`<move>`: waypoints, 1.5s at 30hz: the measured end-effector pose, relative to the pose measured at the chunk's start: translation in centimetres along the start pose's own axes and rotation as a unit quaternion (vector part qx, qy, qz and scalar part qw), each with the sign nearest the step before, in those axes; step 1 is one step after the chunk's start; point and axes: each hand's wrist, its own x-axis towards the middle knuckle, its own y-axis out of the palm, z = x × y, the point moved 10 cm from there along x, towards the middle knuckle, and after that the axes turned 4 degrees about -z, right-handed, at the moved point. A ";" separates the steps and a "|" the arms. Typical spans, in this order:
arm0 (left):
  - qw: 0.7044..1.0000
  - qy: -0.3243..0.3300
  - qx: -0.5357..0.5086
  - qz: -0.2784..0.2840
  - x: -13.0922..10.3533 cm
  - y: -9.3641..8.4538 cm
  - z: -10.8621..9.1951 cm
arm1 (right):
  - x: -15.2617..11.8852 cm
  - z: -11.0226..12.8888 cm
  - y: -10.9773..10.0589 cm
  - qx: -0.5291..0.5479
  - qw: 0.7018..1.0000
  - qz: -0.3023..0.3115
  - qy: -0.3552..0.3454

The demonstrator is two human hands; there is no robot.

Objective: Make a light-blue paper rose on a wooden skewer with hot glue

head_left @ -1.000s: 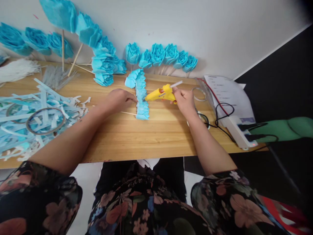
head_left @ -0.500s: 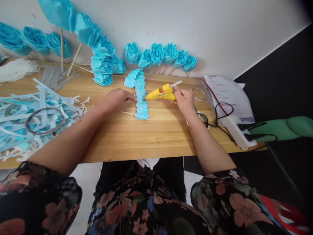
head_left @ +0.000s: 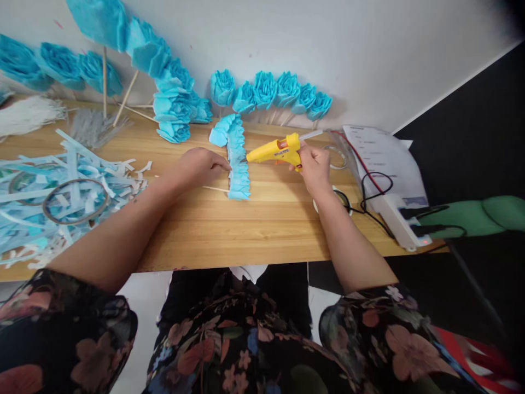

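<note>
My right hand (head_left: 315, 165) is wrapped round the handle of a yellow glue gun (head_left: 275, 149). A clear glue stick (head_left: 310, 134) juts from its back end. The gun's nozzle points left, right beside the edge of a gathered strip of light-blue crepe paper (head_left: 238, 164) on the table. From the left, my left hand (head_left: 200, 167) pinches that strip's left edge with closed fingertips. At the strip's far end lies a curled blue petal piece (head_left: 220, 132). A thin wooden stick (head_left: 215, 189) shows below my left hand, its end under the strip.
Blue paper roses (head_left: 264, 90) on sticks lean along the wall. Paper scraps (head_left: 74, 189) with tape rolls (head_left: 76, 221) cover the table's left side. At right lie a white power strip (head_left: 404, 221), black cords (head_left: 371, 210) and printed sheets (head_left: 381, 158).
The glue gun has shifted slightly right along the strip's edge, and its back end sits a bit farther up and to the right. My left hand has stayed on the strip.
</note>
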 end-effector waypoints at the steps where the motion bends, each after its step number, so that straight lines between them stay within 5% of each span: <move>1: 1.000 -0.003 0.004 0.003 0.0 0.0 0.0 | 0.0 0.0 0.1 -0.001 1.000 0.005 0.000; 10: 1.000 -0.007 -0.004 0.024 0.0 0.3 0.1 | -0.2 0.4 0.3 -0.065 0.997 0.029 -0.001; 20: 1.000 -0.015 -0.003 0.007 0.0 0.1 0.2 | 0.2 -0.6 -0.2 0.017 1.000 -0.004 0.010; 30: 1.000 -0.024 0.011 0.010 -0.1 -0.1 0.1 | -0.1 0.3 0.0 -0.061 0.998 0.019 -0.002; 45: 1.000 -0.018 0.002 0.014 0.0 0.2 0.3 | -0.1 -0.2 0.7 -0.025 0.999 0.038 0.016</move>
